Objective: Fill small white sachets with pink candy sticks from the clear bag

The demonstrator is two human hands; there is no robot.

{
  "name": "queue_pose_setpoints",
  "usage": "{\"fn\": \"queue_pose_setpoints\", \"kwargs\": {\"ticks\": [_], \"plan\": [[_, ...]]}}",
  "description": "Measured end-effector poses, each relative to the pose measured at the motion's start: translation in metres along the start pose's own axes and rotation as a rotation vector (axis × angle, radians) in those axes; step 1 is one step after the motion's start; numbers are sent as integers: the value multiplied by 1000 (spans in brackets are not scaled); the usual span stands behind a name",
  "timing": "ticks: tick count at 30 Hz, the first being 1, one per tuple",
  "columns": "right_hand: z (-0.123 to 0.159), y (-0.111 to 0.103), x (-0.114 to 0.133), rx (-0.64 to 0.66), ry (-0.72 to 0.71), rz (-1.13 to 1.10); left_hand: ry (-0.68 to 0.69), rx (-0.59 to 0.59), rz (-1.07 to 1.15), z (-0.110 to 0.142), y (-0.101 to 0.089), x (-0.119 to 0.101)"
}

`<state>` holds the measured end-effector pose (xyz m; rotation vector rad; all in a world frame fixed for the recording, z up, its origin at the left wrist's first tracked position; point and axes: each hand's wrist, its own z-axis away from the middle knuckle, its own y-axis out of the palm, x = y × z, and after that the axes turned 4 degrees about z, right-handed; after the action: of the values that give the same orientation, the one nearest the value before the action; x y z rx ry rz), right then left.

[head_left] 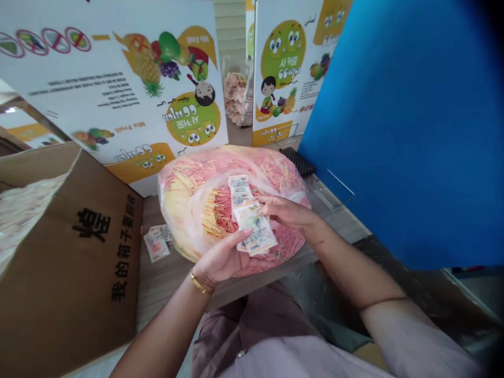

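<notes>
Packets (pixel 255 228) in both hands (pixel 226 257), cardboard box (pixel 94 257) beyond left forearm.

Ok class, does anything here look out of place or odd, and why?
The printed carton at back left looks upside down: its pineapple and cartoon child are inverted. Some small packets lie loose on the table beside the brown box. I see no damage.

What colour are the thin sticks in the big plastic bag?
Mostly pink, with some yellow, in the bag; the head view shows them best.
</notes>
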<state>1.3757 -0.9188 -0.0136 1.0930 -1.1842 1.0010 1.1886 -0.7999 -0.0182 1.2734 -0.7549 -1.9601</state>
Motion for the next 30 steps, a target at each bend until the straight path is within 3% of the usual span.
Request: {"fn": "queue_pose_setpoints", "kwargs": {"ticks": [4, 8, 12, 17, 19, 23, 30], "plan": [[2, -22, -12, -70, -2, 55, 48, -146, -25, -30, 4, 9], [2, -39, -17, 0, 26, 61, 110, -258, -129, -44, 5, 15], [5, -48, -11, 90, 44, 114, 80, -179, -161, -39, 9, 12], [6, -45, -9, 175, 15, 145, -89, -60, -79, -34, 9, 8], [1, -42, -13, 123, -34, 179, -65, -131, -74, -39, 8, 9], [-9, -39, -22, -49, -134, 348, 42, -395, -100, -51, 9, 10], [-10, -25, -25, -385, -289, 576, 89, -487, -24, -53, 15, 11]]}}
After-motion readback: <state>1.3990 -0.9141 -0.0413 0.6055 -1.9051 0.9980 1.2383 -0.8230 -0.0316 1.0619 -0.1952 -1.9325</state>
